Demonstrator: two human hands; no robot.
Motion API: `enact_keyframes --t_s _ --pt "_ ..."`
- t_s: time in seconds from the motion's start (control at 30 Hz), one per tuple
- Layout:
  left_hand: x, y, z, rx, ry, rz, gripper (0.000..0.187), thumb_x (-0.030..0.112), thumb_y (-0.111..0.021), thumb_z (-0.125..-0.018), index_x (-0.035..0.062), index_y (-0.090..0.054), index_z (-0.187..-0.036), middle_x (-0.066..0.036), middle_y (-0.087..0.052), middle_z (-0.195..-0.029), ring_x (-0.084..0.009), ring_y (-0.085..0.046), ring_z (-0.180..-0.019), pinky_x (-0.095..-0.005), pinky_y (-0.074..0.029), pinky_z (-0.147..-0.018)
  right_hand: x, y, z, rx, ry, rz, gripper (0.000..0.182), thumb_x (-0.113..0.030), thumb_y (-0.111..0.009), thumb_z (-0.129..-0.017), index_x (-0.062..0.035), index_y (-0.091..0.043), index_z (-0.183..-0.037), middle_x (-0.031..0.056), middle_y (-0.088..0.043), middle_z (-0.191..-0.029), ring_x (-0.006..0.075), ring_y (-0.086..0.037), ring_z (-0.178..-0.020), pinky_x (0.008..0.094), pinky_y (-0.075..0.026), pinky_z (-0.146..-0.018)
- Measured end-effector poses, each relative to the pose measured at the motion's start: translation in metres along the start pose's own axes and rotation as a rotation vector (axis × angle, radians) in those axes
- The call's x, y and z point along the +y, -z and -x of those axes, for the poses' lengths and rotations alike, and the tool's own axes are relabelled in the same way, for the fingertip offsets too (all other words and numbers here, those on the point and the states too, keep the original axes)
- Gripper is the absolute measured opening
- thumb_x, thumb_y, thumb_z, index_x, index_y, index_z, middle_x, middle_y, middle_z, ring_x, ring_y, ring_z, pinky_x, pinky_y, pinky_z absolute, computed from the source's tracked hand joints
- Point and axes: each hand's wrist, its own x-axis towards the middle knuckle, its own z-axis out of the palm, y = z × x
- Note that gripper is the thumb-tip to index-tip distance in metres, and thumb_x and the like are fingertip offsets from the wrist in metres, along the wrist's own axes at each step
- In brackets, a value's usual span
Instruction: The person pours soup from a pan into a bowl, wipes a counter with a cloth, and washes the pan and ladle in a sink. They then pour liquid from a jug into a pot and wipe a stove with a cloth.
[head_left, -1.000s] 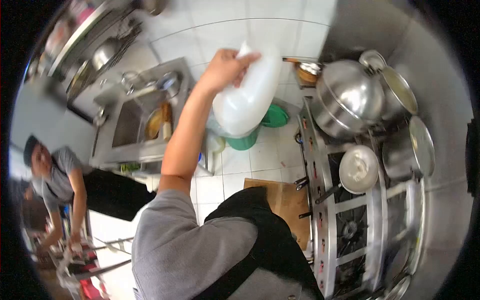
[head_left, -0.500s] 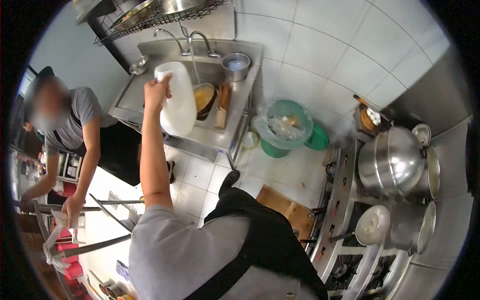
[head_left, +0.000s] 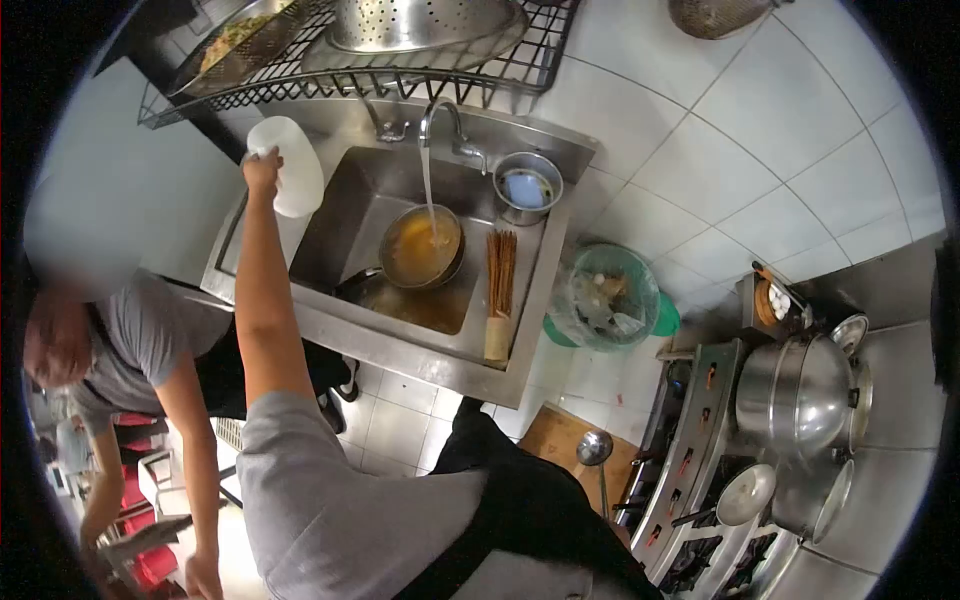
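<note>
My left hand (head_left: 263, 172), at the end of a stretched arm, grips a white plastic jug (head_left: 298, 178) over the left side of the steel sink (head_left: 345, 215). Water runs from the curved faucet (head_left: 440, 115) into a dark-handled wok (head_left: 420, 248) holding cloudy yellowish liquid. On the sink's right ledge lies a bamboo brush (head_left: 500, 290) beside a metal pot (head_left: 527, 190) with bluish contents. Low by my apron, a sliver of my right hand (head_left: 620, 533) shows at the handle of a steel ladle (head_left: 595, 449); its fingers are mostly hidden.
Another person (head_left: 150, 330) bends at the left, arms reaching down. A wire rack (head_left: 420, 85) with a colander hangs above the sink. A green bin (head_left: 610, 295) with a plastic liner stands right of it. The stove (head_left: 690, 440) carries large pots and a small pan.
My view has moved closer to the sink. The jug has shifted left, away from above the basin to the sink's left side. More of the ladle shows; the other person bends lower.
</note>
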Motion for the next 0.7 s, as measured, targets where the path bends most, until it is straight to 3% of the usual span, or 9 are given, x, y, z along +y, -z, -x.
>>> enact_keyframes --t_s 0.17,0.2,0.3,0.37,0.43,0.47,0.53,0.6,0.7 --pt "-0.058 -0.02 -0.072 -0.071 -0.004 -0.109 0.025 0.021 -0.071 -0.085 -0.0008 -0.06 -0.09 -0.006 -0.064 -0.075 -0.0139 -0.06 -0.067 -0.0293 -0.045 -0.058 0.003 0.002 0.021 -0.268 0.176 -0.008 0.02 -0.016 -0.06 -0.092 0.0031 -0.059 -0.099 0.0109 -0.061 -0.071 0.0159 -0.056 -0.05 0.0285 -0.042 -0.042" --pt "-0.055 -0.027 -0.07 -0.024 -0.067 -0.123 0.027 0.021 -0.071 -0.085 -0.0022 -0.06 -0.092 -0.004 -0.06 -0.071 -0.0137 -0.054 -0.061 -0.0302 -0.043 -0.054 -0.014 -0.004 0.049 -0.258 0.478 0.252 0.022 -0.019 -0.059 -0.094 0.003 -0.06 -0.097 0.0103 -0.059 -0.071 0.0161 -0.055 -0.051 0.0281 -0.043 -0.045" --pt "-0.067 -0.043 -0.092 -0.017 -0.131 -0.116 0.04 0.022 -0.071 -0.086 -0.0086 -0.06 -0.108 -0.006 -0.063 -0.076 -0.0119 -0.057 -0.064 -0.0269 -0.047 -0.057 -0.006 -0.006 0.049 -0.203 0.545 0.263 0.024 -0.022 -0.057 -0.095 0.0018 -0.061 -0.096 0.0095 -0.058 -0.071 0.0166 -0.056 -0.056 0.0278 -0.044 -0.05" --pt "-0.077 -0.053 -0.107 -0.056 -0.114 -0.05 0.056 0.031 -0.07 -0.086 -0.0121 -0.054 -0.118 -0.013 -0.066 -0.083 -0.0206 -0.064 -0.075 -0.0327 -0.051 -0.07 -0.001 -0.008 0.045 -0.353 0.685 0.116 0.025 -0.023 -0.057 -0.095 0.0023 -0.061 -0.097 0.0088 -0.057 -0.072 0.0168 -0.056 -0.059 0.0274 -0.044 -0.052" --pt "-0.081 -0.064 -0.101 0.179 -0.308 -1.023 0.071 0.045 -0.069 -0.084 -0.0125 -0.049 -0.121 -0.025 -0.063 -0.099 -0.0359 -0.062 -0.094 -0.0451 -0.048 -0.086 0.002 -0.009 0.04 -0.507 0.807 -0.035 0.026 -0.023 -0.056 -0.095 0.0028 -0.06 -0.097 0.0082 -0.057 -0.073 0.0171 -0.056 -0.062 0.027 -0.043 -0.053" --pt "-0.052 -0.074 -0.049 0.284 -0.232 -1.011 0.078 0.051 -0.069 -0.08 -0.01 -0.046 -0.121 -0.033 -0.054 -0.113 -0.0496 -0.052 -0.107 -0.0548 -0.04 -0.096 0.005 -0.009 0.032 -0.324 0.671 0.118 0.028 -0.023 -0.056 -0.095 0.004 -0.061 -0.099 0.0083 -0.058 -0.074 0.017 -0.056 -0.064 0.0273 -0.044 -0.055" --pt "-0.065 -0.089 0.015 0.381 -0.459 -0.804 0.061 0.041 -0.071 -0.079 -0.001 -0.049 -0.117 -0.03 -0.052 -0.112 -0.048 -0.052 -0.104 -0.0538 -0.043 -0.09 0.012 -0.015 0.03 -0.142 0.527 0.254 0.03 -0.023 -0.056 -0.095 0.0052 -0.061 -0.102 0.0084 -0.059 -0.076 0.0169 -0.057 -0.066 0.0276 -0.044 -0.057" --pt "-0.079 -0.113 0.094 -0.233 -0.165 -0.075 0.017 0.011 -0.058 -0.085 -0.001 -0.062 -0.096 -0.015 -0.064 -0.088 -0.028 -0.063 -0.086 -0.0452 -0.052 -0.075 0.011 -0.021 0.032 -0.106 0.501 0.2 0.03 -0.023 -0.055 -0.096 0.0052 -0.063 -0.1 0.0082 -0.061 -0.077 0.0166 -0.057 -0.067 0.0287 -0.044 -0.06" --pt "-0.077 -0.163 0.202 -0.802 0.467 0.518 0.017 0.005 -0.051 -0.089 0.0 -0.063 -0.1 -0.013 -0.065 -0.092 -0.0234 -0.065 -0.08 -0.0389 -0.059 -0.074 0.101 0.052 -0.11 -0.112 0.18 -0.031 0.029 -0.024 -0.053 -0.097 0.003 -0.064 -0.098 0.0091 -0.064 -0.079 0.0163 -0.057 -0.067 0.0294 -0.044 -0.063"
